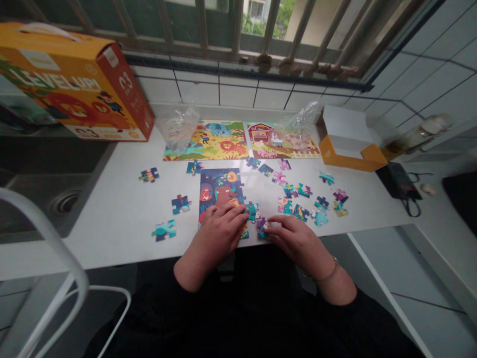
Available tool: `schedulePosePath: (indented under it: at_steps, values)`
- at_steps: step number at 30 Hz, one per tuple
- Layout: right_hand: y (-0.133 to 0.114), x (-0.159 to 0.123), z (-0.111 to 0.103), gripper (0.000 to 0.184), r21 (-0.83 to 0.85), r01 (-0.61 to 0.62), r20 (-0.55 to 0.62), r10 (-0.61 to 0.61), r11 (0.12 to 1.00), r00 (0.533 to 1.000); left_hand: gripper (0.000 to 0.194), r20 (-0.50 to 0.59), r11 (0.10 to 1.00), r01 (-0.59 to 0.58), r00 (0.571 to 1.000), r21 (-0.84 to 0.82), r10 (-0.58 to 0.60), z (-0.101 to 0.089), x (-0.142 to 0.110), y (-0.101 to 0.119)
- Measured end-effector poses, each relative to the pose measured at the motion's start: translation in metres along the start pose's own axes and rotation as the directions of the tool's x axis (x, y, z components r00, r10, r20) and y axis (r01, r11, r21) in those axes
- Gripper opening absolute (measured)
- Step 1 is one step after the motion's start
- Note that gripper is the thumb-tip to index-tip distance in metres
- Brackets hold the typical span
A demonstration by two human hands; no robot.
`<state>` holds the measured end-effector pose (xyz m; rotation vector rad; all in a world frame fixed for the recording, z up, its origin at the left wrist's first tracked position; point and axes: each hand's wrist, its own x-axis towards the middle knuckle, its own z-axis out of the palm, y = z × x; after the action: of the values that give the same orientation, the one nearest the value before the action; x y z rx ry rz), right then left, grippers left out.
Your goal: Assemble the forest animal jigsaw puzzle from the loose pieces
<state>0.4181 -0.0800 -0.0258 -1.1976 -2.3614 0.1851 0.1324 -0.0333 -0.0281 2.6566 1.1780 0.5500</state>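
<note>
At the desk's (122, 228) near edge, a piece (261, 228) is being pinched by the right fingers (282, 220), just right of the puzzle (220, 186). The puzzle's near part is being covered by the left fingers (233, 215); whether anything is being gripped there cannot be told.

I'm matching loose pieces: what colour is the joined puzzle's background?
The joined puzzle has a mostly dark blue background, clearest in the head view.

1. "LEVEL UP!" stands in large white letters across the front of the orange box (48, 49).
2. "03", as it appears, is on its red side panel (130, 107) and low on the front.
3. Smaller print there is illegible.
</note>
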Motion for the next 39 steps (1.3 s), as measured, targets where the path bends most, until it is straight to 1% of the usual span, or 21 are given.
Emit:
schedulePosePath:
  at_steps: [3, 7, 12, 16, 20, 23, 27, 31, 33, 34, 35, 37, 38, 39]
  values:
    - [0.009, -0.002, -0.007, 0.021, -0.013, -0.045, -0.012, 0.045, 0.999, 0.999, 0.034, -0.005, 1.000, -0.001, 1.000, 0.002, 0.002, 0.000, 0.000, 0.000]
    - [0.015, -0.001, -0.010, 0.021, -0.043, -0.075, -0.019, 0.074, 0.996, 0.997, 0.034, -0.015, 1.000, 0.005, 1.000, 0.016, -0.004, 0.001, 0.000, 0.000]
    - [0.015, 0.002, -0.012, 0.017, -0.032, -0.070, 0.095, 0.072, 0.997, 0.993, 0.034, -0.016, 0.999, 0.006, 1.000, 0.031, -0.006, 0.000, 0.000, 0.000]
    - [0.016, -0.001, -0.013, 0.014, -0.049, -0.077, 0.117, 0.082, 0.996, 0.990, 0.035, -0.013, 1.000, 0.006, 1.000, 0.020, -0.006, -0.001, 0.001, 0.000]
    - [0.018, -0.009, -0.014, 0.015, -0.052, -0.088, 0.107, 0.093, 0.995, 0.990, 0.034, -0.014, 1.000, 0.009, 1.000, 0.016, -0.009, 0.000, 0.002, -0.001]
    - [0.023, -0.014, -0.021, 0.017, -0.081, -0.109, 0.078, 0.115, 0.991, 0.990, 0.033, 0.007, 1.000, 0.013, 1.000, 0.019, -0.013, -0.001, 0.002, -0.001]
    - [0.034, -0.016, -0.035, 0.018, -0.167, -0.178, -0.002, 0.181, 0.970, 0.984, 0.043, 0.049, 1.000, 0.003, 0.999, 0.028, -0.004, -0.007, 0.002, 0.001]
    - [0.045, -0.014, -0.044, 0.020, -0.224, -0.260, -0.065, 0.252, 0.939, 0.966, 0.042, 0.063, 0.998, -0.007, 0.998, 0.064, 0.003, -0.010, 0.002, 0.002]
    - [0.052, -0.016, -0.048, 0.022, -0.245, -0.323, -0.104, 0.306, 0.914, 0.946, 0.041, 0.067, 0.996, -0.013, 0.998, 0.084, 0.008, -0.010, 0.001, 0.002]
    - [0.057, -0.018, -0.052, 0.023, -0.260, -0.373, -0.141, 0.347, 0.891, 0.927, 0.041, 0.065, 0.995, -0.015, 0.998, 0.095, 0.009, -0.010, 0.000, 0.001]
    - [0.062, -0.022, -0.056, 0.023, -0.277, -0.434, -0.186, 0.395, 0.857, 0.900, 0.040, 0.065, 0.994, -0.018, 0.998, 0.105, 0.012, -0.009, -0.001, 0.001]
    - [0.073, -0.031, -0.066, 0.025, -0.302, -0.558, -0.270, 0.493, 0.772, 0.827, 0.037, 0.062, 0.992, -0.027, 0.998, 0.121, 0.020, -0.007, -0.002, 0.000]
    - [0.078, -0.036, -0.071, 0.025, -0.307, -0.602, -0.278, 0.535, 0.737, 0.798, 0.034, 0.058, 0.991, -0.034, 0.998, 0.126, 0.027, -0.005, -0.003, -0.001]
    - [0.082, -0.041, -0.076, 0.026, -0.306, -0.628, -0.262, 0.572, 0.715, 0.778, 0.032, 0.058, 0.991, -0.042, 0.998, 0.129, 0.035, -0.004, -0.003, -0.001]
